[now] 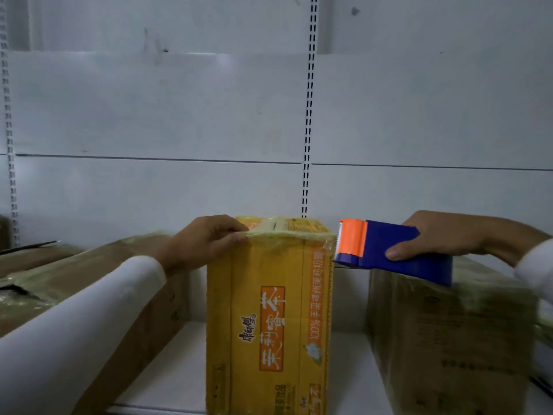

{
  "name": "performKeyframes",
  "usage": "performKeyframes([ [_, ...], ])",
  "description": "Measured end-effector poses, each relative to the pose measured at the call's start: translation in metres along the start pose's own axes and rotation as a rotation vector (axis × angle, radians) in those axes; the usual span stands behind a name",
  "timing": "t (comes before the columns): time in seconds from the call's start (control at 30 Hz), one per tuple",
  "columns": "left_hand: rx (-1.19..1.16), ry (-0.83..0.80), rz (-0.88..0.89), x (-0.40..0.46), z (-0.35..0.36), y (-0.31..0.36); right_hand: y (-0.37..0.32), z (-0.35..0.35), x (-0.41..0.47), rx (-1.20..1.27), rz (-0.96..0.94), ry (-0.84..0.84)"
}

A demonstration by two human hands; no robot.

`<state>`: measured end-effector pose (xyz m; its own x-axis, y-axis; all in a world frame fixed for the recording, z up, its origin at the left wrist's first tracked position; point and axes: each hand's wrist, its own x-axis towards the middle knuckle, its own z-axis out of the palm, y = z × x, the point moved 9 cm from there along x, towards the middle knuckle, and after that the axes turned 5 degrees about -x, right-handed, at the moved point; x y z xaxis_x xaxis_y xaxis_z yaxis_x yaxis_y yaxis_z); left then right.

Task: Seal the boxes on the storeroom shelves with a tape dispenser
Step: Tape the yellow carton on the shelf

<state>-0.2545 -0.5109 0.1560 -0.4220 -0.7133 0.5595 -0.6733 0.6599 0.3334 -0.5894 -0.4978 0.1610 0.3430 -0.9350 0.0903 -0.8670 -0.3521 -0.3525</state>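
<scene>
While left hand (206,239) pinches yellow box (269,319) top edge, right hand (440,238) grips tape dispenser (386,248) just beside.

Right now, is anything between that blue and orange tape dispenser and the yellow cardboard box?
Nothing visible. The blue and orange tape dispenser in the right hand sits beside the yellow cardboard box, at its top right corner.

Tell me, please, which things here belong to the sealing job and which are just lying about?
In the job: yellow box, left hand gripping its top edge, tape dispenser in the right hand.
Lying about: brown box on the left, brown box on the right, shelf.
</scene>
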Motion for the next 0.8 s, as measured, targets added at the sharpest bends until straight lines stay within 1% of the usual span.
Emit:
performKeyframes([
  [0.03, 0.117, -0.039, -0.023, 0.005, -0.001, 0.003, 0.000, 0.002, 0.001, 0.004, -0.003, 0.012],
  [0.07, 0.301, -0.048, -0.013, 0.012, -0.003, 0.010, -0.001, 0.003, 0.002, 0.008, -0.004, 0.022],
  [0.1, 0.468, -0.019, 0.023, 0.022, -0.002, 0.023, -0.001, 0.003, 0.002, 0.012, -0.004, 0.035],
  [0.13, 0.552, 0.035, 0.081, 0.032, 0.003, 0.041, -0.001, 0.003, 0.002, 0.014, -0.004, 0.045],
  [0.17, 0.553, 0.069, 0.132, 0.040, 0.013, 0.060, -0.001, 0.003, 0.002, 0.013, -0.004, 0.052],
  [0.2, 0.503, 0.058, 0.169, 0.046, 0.029, 0.075, -0.001, 0.003, 0.002, 0.012, -0.003, 0.055],
  [0.27, 0.423, -0.048, 0.202, 0.057, 0.069, 0.093, 0.000, 0.003, 0.001, 0.018, -0.005, 0.056],
  [0.3, 0.439, -0.077, 0.202, 0.060, 0.084, 0.095, 0.000, 0.003, 0.000, 0.018, -0.006, 0.052],
  [0.33, 0.480, -0.060, 0.211, 0.062, 0.090, 0.093, -0.001, 0.003, -0.001, 0.013, -0.008, 0.046],
  [0.43, 0.540, 0.047, 0.288, 0.061, 0.086, 0.083, -0.001, 0.005, -0.004, 0.020, -0.030, 0.011],
  [0.57, 0.496, 0.072, 0.382, 0.057, 0.081, 0.076, -0.002, 0.004, -0.013, -0.027, -0.055, -0.050],
  [0.67, 0.491, 0.093, 0.386, 0.057, 0.079, 0.077, 0.001, 0.001, -0.018, -0.038, -0.038, -0.065],
  [0.8, 0.457, 0.078, 0.354, 0.059, 0.077, 0.073, -0.004, -0.006, -0.015, -0.063, -0.013, -0.067],
])
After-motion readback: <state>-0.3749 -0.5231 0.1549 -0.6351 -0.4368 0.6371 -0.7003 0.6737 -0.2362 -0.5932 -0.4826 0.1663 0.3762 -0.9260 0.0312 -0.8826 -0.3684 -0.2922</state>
